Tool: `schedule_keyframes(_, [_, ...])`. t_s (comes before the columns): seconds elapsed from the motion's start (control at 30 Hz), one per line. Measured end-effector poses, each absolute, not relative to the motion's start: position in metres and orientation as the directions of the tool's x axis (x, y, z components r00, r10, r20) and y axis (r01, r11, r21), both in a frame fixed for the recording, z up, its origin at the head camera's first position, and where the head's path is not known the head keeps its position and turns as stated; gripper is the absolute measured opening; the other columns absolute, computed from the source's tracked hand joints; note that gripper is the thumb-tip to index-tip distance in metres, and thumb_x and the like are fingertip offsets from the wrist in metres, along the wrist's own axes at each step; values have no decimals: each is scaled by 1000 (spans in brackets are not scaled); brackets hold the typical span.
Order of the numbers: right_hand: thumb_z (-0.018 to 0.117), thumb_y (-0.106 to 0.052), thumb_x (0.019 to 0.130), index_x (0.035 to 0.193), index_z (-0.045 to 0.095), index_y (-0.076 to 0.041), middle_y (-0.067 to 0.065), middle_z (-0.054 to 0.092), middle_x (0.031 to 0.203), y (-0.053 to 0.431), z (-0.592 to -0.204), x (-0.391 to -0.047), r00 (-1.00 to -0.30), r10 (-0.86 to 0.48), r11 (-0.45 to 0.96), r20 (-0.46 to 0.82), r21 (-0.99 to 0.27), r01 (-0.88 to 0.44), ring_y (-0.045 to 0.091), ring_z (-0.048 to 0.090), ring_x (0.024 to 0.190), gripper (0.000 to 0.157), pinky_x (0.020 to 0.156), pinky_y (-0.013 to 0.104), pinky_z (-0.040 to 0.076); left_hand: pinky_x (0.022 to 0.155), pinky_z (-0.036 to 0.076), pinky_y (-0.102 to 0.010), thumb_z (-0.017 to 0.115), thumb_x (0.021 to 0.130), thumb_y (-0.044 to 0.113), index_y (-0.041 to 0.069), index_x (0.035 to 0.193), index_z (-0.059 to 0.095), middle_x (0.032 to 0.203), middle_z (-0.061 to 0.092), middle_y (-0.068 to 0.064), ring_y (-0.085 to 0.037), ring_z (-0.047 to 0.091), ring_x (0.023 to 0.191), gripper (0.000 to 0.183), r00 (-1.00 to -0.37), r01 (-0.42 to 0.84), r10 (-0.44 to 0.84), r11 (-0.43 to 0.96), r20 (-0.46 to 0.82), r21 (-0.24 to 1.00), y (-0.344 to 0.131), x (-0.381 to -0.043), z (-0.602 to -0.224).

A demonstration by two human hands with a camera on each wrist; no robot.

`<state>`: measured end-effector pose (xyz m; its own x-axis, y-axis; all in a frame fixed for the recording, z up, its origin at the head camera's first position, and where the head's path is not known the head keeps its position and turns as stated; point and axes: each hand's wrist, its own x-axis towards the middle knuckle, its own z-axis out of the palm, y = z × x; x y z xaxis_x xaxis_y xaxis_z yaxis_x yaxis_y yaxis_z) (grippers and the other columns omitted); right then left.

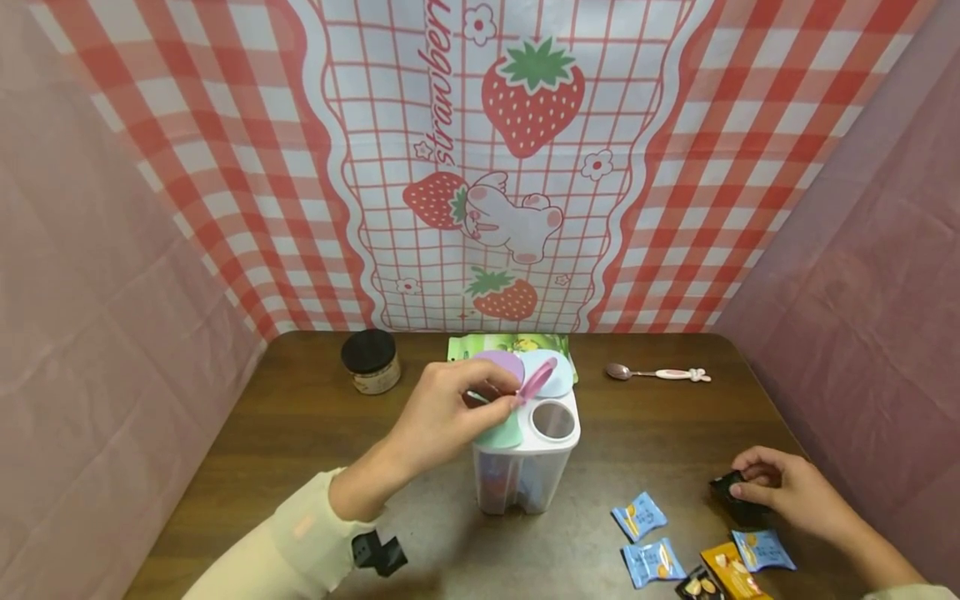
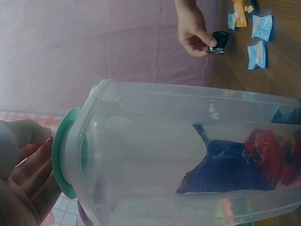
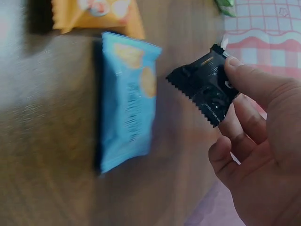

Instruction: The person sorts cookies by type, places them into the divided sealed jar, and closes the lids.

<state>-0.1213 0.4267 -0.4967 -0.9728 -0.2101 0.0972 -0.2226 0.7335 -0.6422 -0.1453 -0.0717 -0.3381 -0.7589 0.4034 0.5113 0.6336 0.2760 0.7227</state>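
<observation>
A clear container [image 1: 555, 475] with a white top stands on the table, seen closely in the left wrist view. Purple [image 1: 502, 364], pale blue [image 1: 551, 372] and green lids [image 1: 504, 433] cover parts of its top; one round opening [image 1: 552, 421] is uncovered. Above it, my left hand [image 1: 431, 417] pinches the pink lid [image 1: 536, 382], held up on edge. Dark blue [image 2: 225, 167] and red packets [image 2: 268, 157] show through the container's wall. At the right, my right hand [image 1: 798, 496] pinches a small black snack packet [image 3: 207, 84] between thumb and fingers, over the table.
Blue packets [image 1: 652, 562], an orange packet [image 1: 733, 573] and another black packet [image 1: 701, 585] lie at the front right. A black-lidded jar [image 1: 371, 362] stands back left. A spoon [image 1: 660, 373] lies back right. Behind the container is a green bag [image 1: 461, 346].
</observation>
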Motion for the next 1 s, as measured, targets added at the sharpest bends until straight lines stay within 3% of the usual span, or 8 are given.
schedule_keyframes(0.27, [84,-14,85,111,73,-14,-9,58,71,408,-462,-134,-960,-215,745,181,-605,-280,3,48,58,28,47,25,38,66,63,-28,81,87,9,11,95,78,91,77,2,-6,71,79,9,-758,637,402,282,515,718,-71,-146,-337])
schedule_keyframes(0.4, [84,-14,85,112,72,-17,-9,61,72,393,-445,-141,-946,-229,748,231,-580,-322,5,50,58,30,47,25,39,66,63,-27,81,87,8,10,95,78,91,77,1,-6,71,79,9,-757,637,401,282,515,717,-71,-146,-337])
schedule_keyframes(0.67, [84,-11,85,107,75,-26,-11,72,92,360,-409,-156,-898,-287,725,334,-536,-432,4,64,70,28,58,18,51,66,62,-25,80,88,9,11,96,78,91,77,2,-6,71,79,9,-763,630,404,288,505,721,-71,-145,-335])
schedule_keyframes(1.0, [83,9,79,103,74,-20,-7,73,96,304,-364,-167,-765,-387,527,515,-558,-641,4,72,82,39,68,15,58,66,63,-29,80,87,8,11,95,78,91,77,2,-6,71,78,9,-764,627,401,282,505,726,-71,-145,-336])
